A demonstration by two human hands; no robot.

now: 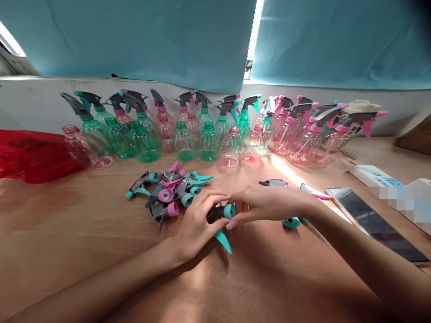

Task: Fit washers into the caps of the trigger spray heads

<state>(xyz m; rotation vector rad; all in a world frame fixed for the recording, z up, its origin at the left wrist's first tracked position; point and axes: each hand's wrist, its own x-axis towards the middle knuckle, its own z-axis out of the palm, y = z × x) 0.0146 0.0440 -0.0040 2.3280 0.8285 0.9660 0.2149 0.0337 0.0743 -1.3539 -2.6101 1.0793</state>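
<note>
My left hand (198,220) is closed around a grey spray trigger head (224,241) with a teal lever and a teal screw collar. The collar's mouth faces right. Against that collar, my right hand (257,204) has its fingers curled and its thumb drawn in; whatever is pinched there is hidden. Just left of my hands lies a pile of loose trigger heads (166,195) in grey with pink or teal parts. Under and beside my right wrist are a few more pieces, including a teal collar (291,222) and a grey and pink trigger head (314,192).
Along the wall stand several clear green bottles (208,142) and pink bottles (230,148), many topped with trigger heads. A red plastic bag (37,157) lies at the left. To the right are a phone (373,224) and a white box (379,176) on the wooden table (101,251).
</note>
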